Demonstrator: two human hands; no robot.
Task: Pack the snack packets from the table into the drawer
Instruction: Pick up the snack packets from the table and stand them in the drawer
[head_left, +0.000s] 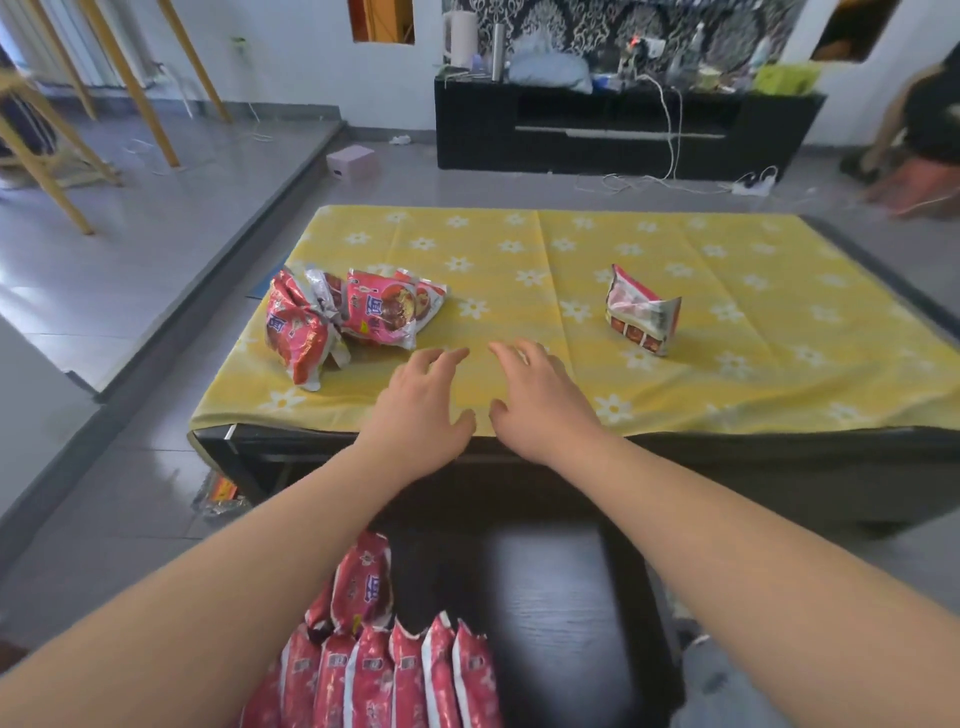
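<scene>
Red-and-pink foil snack packets (343, 317) are being reached for on the yellow flowered tablecloth (727, 291).
The heap is lying at the left, with one crumpled pink-and-silver packet (641, 314) well apart at the right. Between them the left hand (421, 410) and right hand (540, 400) are being held open, nothing gripped. The heap is probably best scooped two-handed, then stood beside the row of red packets (395, 670) in the dark wooden drawer (561, 613). Large white characters are showing; no brand can be read.
</scene>
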